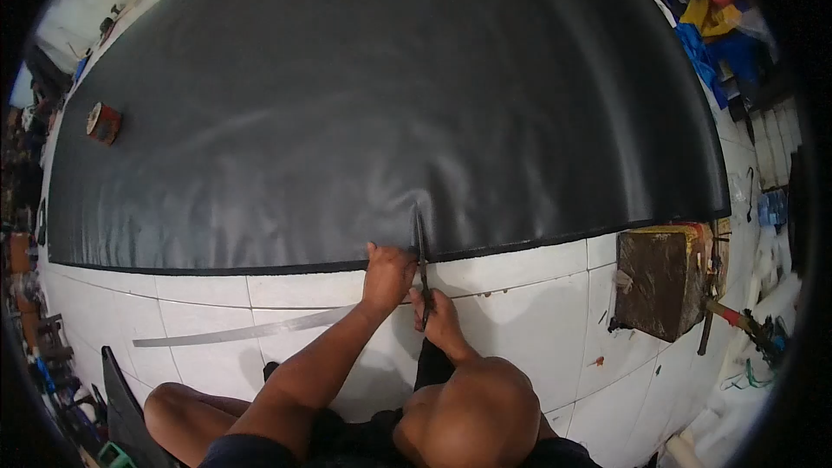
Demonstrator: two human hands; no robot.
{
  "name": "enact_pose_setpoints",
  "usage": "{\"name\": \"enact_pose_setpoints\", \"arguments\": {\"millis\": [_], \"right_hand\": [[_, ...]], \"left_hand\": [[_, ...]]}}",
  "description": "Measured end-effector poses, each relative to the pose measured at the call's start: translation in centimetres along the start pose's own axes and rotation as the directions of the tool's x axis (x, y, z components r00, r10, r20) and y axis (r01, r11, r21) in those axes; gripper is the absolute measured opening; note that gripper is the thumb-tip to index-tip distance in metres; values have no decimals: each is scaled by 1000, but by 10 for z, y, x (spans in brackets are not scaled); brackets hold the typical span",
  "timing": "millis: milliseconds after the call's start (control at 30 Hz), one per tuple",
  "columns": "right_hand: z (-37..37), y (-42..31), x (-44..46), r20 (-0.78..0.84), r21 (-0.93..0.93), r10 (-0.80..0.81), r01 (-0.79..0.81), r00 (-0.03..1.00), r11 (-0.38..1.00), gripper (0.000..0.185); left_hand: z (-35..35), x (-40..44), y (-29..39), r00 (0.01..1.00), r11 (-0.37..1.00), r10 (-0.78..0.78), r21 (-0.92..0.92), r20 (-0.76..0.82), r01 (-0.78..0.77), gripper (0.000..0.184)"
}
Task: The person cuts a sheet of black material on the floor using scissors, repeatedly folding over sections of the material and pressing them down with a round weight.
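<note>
My right hand is closed around the scissors, whose blades reach across the near edge of the black sheet. My left hand touches that edge just beside them, though I cannot tell whether it grips. A tin stands on the sheet's left part; a ruler lies on the floor before it.

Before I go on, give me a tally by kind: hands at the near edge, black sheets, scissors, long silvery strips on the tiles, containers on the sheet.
Hands: 2 (left hand, right hand)
Black sheet: 1
Scissors: 1
Silvery strip: 1
Small reddish container: 1
Total: 6
</note>
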State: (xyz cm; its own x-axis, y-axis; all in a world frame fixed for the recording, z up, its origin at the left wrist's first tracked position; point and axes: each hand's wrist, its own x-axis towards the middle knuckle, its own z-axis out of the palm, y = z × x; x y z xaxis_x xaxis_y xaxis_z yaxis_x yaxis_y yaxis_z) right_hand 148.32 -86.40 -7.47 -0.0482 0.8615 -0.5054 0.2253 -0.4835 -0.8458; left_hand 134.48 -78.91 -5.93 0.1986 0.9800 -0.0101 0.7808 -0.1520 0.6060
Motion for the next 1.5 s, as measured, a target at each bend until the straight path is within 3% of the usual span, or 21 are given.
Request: {"name": "enact_pose_setpoints", "arguments": {"millis": [100, 167, 333, 400, 500, 567, 633, 733, 800, 1167, 1233, 1500], "right_hand": [[-12, -34, -8, 55, 55, 21, -24, 998, 998, 44], [-13, -35, -9, 71, 68, 110, -115, 991, 991, 44], [-15, -39, 10, 79, 149, 151, -162, 985, 976, 44], [-11, -41, 16, 79, 176, 177, -189, 981, 966, 44], [-7, -39, 29, 17, 95, 77, -78, 997, 992, 45], [-9, -57, 41, 17, 80, 76, -77, 997, 994, 47], [-10, -63, 53, 54, 119, 84, -90, 995, 989, 47], [-12, -54, 75, -33, -26, 16, -17, 999, 1000, 48], [-9, -59, 84, 46, 193, 53, -61, 998, 979, 48], [-11, -80, 100, 38, 143, 52, -57, 998, 988, 47], [-12, -98, 115, 78, 230, 122, -137, 989, 963, 48], [-4, -133, 188, 15, 215, 92, -93, 996, 972, 51]], "left_hand": [[-1, -8, -12, 996, 996, 83, 13, 10, -84, 17], [-3, -15, -18, 986, 986, 162, 41, 41, -164, 31], [-20, -24, 13, 965, 919, 44, 367, 260, -141, 59], [-22, -27, 20, 973, 937, 56, 326, 222, -128, 59], [-23, -28, 21, 978, 966, 18, 250, 207, -71, 54], [-26, -25, 17, 942, 960, -10, 267, 335, -85, 49], [-19, -29, 14, 967, 970, 29, 228, 252, -88, 45], [-18, -27, 16, 971, 977, 8, 204, 241, -59, 46], [-18, -33, 16, 968, 967, 16, 244, 249, -78, 50], [-22, -26, 18, 963, 965, 9, 250, 268, -78, 59], [-23, -26, 19, 962, 964, 0, 255, 272, -73, 63], [-26, -23, 18, 948, 959, 4, 268, 318, -94, 65]]}}
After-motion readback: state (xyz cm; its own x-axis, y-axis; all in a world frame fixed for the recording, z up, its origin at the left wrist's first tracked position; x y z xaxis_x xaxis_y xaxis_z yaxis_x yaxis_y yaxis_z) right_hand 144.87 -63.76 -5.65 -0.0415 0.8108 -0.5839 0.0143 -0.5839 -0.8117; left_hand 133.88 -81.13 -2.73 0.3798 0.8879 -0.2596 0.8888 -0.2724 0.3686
